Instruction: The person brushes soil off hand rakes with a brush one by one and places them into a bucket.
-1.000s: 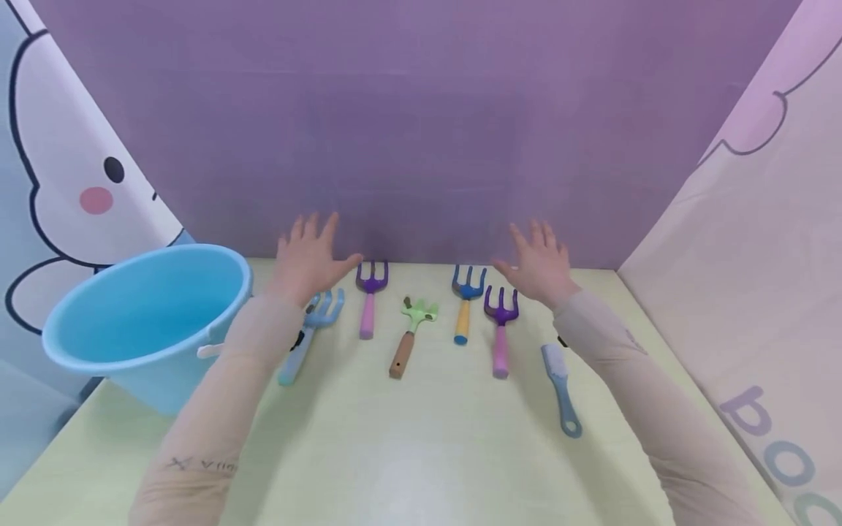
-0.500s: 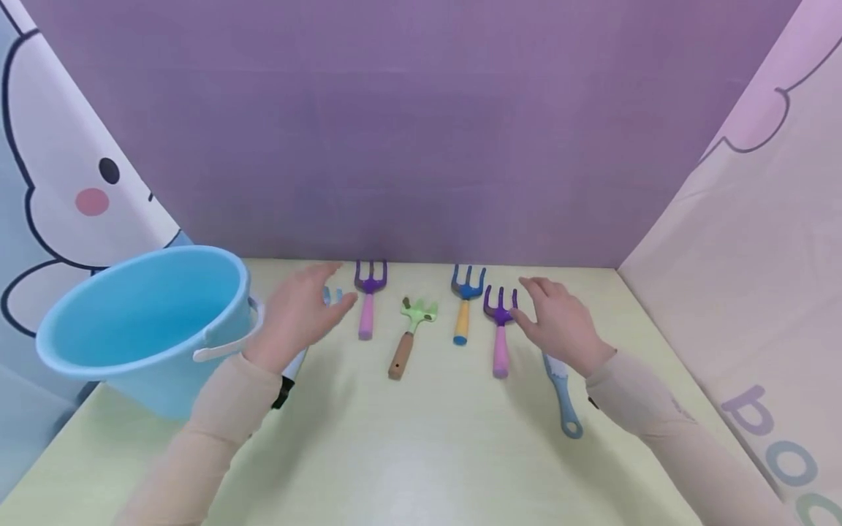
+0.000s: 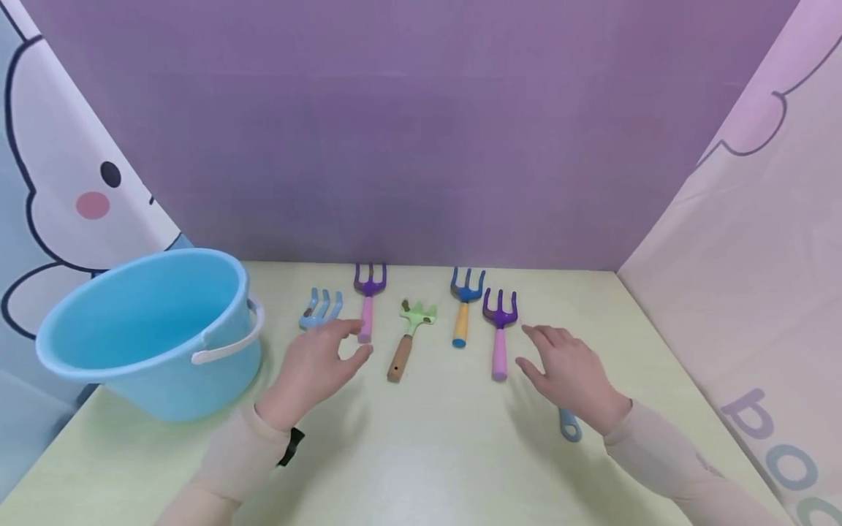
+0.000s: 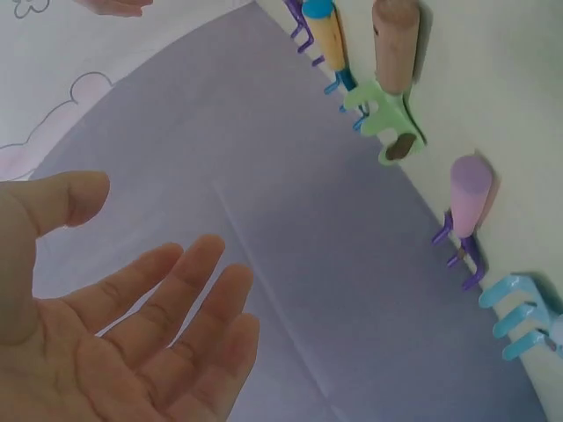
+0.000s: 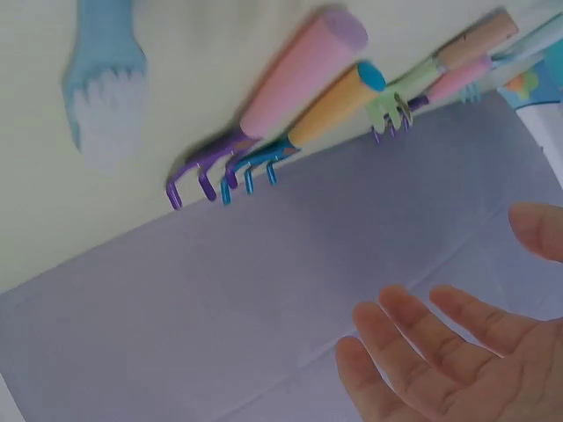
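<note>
Across table [image 3: 421,453], centre to right of frame: five forks [image 3: 500,354] and brush [image 5: 106,75], seemingly nothing done, all left; left hand [image 3: 312,372] and right hand [image 3: 574,376] wide, empty.

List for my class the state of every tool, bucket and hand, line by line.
Left hand: open, empty
Right hand: open, empty
Blue bucket: standing, open-topped, white handle lowered
Light-blue fork: lying, partly hidden in head view
Left purple fork: lying
Green fork: lying, brown patches on head
Blue-and-yellow fork: lying
Right purple fork: lying
Blue brush: lying, mostly hidden in head view
</note>
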Demonstrator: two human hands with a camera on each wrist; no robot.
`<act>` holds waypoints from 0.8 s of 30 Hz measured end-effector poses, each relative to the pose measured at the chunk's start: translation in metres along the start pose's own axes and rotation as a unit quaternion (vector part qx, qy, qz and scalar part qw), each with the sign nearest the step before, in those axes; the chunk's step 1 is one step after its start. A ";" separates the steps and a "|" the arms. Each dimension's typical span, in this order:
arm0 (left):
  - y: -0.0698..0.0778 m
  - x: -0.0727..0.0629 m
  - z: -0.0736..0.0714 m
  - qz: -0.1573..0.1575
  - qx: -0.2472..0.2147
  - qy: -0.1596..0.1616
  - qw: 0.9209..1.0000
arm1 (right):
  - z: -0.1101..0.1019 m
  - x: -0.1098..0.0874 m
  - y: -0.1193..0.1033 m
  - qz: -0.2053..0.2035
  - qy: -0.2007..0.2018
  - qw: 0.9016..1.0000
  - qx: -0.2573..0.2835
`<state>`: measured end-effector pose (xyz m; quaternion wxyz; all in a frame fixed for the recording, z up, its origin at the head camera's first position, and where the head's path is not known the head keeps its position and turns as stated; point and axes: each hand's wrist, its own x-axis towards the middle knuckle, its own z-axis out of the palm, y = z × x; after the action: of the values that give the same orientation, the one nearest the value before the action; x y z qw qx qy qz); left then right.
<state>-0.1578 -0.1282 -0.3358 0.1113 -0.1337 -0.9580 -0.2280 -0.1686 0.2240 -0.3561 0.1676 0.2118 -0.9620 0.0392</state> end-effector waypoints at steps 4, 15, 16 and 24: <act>-0.002 -0.007 0.008 -0.002 0.005 -0.011 1.000 | 0.008 -0.014 0.001 -0.005 0.009 1.000 -0.006; -0.011 -0.021 0.024 -0.006 0.003 -0.040 0.999 | 0.024 -0.042 0.010 0.024 -0.003 1.000 0.016; -0.012 -0.022 0.025 -0.008 0.002 -0.043 0.999 | 0.024 -0.044 0.011 0.031 -0.009 0.999 0.023; -0.016 -0.024 0.031 -0.025 -0.002 -0.049 0.998 | 0.024 -0.049 0.030 0.127 -0.110 0.982 0.086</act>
<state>-0.1446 -0.1327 -0.3760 0.0577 -0.1209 -0.9649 -0.2259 -0.1466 0.2665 -0.3952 0.0354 0.1043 -0.9868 0.1191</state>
